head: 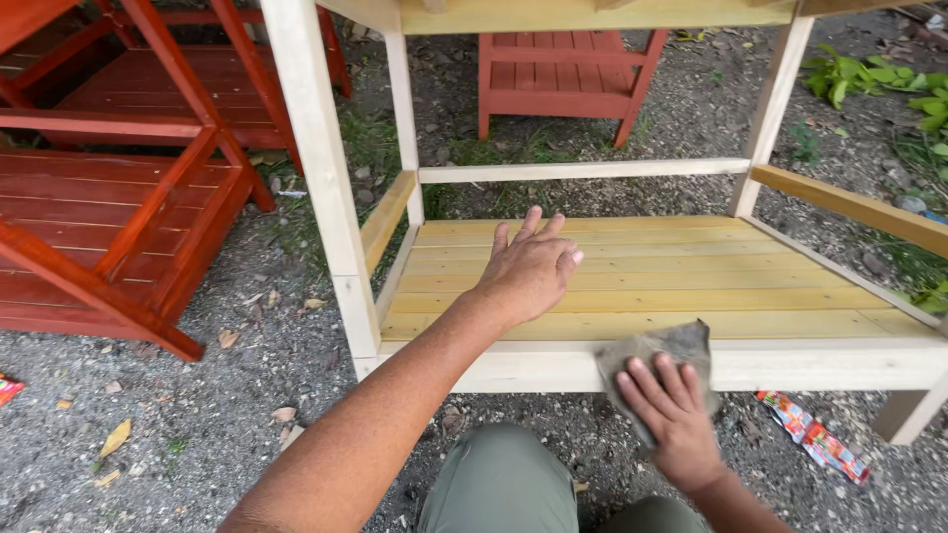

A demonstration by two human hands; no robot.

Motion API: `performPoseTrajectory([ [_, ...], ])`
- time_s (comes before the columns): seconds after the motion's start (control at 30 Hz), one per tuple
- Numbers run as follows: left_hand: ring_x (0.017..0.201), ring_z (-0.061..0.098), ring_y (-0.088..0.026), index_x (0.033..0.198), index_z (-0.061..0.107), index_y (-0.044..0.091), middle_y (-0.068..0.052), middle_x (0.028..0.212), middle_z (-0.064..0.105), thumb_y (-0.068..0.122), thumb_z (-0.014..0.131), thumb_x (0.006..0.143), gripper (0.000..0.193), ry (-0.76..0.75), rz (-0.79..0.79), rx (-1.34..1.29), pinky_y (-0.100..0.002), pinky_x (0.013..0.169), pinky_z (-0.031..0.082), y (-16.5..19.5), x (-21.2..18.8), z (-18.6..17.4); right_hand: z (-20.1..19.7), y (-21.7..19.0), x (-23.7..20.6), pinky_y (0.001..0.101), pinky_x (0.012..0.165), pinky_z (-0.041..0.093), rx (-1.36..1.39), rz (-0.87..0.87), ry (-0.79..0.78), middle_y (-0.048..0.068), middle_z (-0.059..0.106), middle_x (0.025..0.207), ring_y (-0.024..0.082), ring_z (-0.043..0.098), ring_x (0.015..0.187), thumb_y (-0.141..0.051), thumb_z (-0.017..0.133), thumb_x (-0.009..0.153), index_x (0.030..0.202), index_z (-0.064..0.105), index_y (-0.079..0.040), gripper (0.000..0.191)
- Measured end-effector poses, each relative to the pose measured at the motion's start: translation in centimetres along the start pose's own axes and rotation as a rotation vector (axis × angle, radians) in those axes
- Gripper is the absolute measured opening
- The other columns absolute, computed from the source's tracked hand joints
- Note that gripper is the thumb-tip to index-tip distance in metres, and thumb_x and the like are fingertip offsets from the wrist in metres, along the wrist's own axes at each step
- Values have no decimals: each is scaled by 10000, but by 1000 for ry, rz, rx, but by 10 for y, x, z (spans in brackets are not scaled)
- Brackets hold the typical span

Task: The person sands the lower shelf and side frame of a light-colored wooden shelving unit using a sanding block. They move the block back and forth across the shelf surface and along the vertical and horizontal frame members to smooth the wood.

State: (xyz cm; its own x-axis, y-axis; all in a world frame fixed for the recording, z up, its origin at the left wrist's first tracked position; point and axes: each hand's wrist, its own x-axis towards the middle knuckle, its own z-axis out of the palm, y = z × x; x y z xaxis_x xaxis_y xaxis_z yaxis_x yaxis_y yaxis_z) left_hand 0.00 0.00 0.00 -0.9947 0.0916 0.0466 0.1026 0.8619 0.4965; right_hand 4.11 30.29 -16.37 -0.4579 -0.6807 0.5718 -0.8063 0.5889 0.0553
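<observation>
An unpainted wooden rack stands in front of me with a yellow slatted lower shelf (671, 271) and a pale front rail (790, 363). My left hand (528, 266) reaches out over the left part of the shelf, fingers spread, palm down, holding nothing. My right hand (670, 415) presses a grey sheet of sandpaper (671, 345) flat against the front rail, fingers spread over it. My knee in green trousers (499, 484) shows at the bottom.
Red-painted wooden racks stand at the left (109, 217) and at the back (563, 74). A pale upright post (321, 168) rises at the rack's near left corner. Gravel ground with dry leaves lies around. A colourful wrapper (815, 439) lies at the right; green plants (889, 84) grow at the top right.
</observation>
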Motion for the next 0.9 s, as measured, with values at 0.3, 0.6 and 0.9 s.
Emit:
performPoseTrajectory([
  [0.3, 1587, 65, -287, 1378, 615, 178, -59, 1674, 267, 444, 350, 1050, 499, 22, 97, 2, -610, 1246, 38, 59, 21, 27, 44, -59, 53, 504, 1263, 110, 115, -103, -116, 38, 402, 1645, 277, 262, 1568, -104, 641, 856, 1534, 520, -185, 694],
  [0.6, 1591, 51, -322, 1376, 617, 163, -94, 1682, 249, 440, 337, 1061, 504, -37, 200, 26, -603, 1247, 43, 88, 36, 55, -30, 90, -23, 588, 1329, 140, 20, 717, 548, 221, 265, 1724, 497, 169, 1613, -136, 482, 1124, 1634, 395, -225, 525],
  [0.9, 1587, 23, -325, 1353, 631, 195, -82, 1689, 221, 430, 336, 1050, 484, -108, 179, 4, -614, 1245, 12, 111, 42, 62, 2, 50, 5, 629, 1313, 93, 2, 882, 608, 229, 216, 1738, 483, 119, 1617, -192, 474, 1132, 1599, 443, -233, 470],
])
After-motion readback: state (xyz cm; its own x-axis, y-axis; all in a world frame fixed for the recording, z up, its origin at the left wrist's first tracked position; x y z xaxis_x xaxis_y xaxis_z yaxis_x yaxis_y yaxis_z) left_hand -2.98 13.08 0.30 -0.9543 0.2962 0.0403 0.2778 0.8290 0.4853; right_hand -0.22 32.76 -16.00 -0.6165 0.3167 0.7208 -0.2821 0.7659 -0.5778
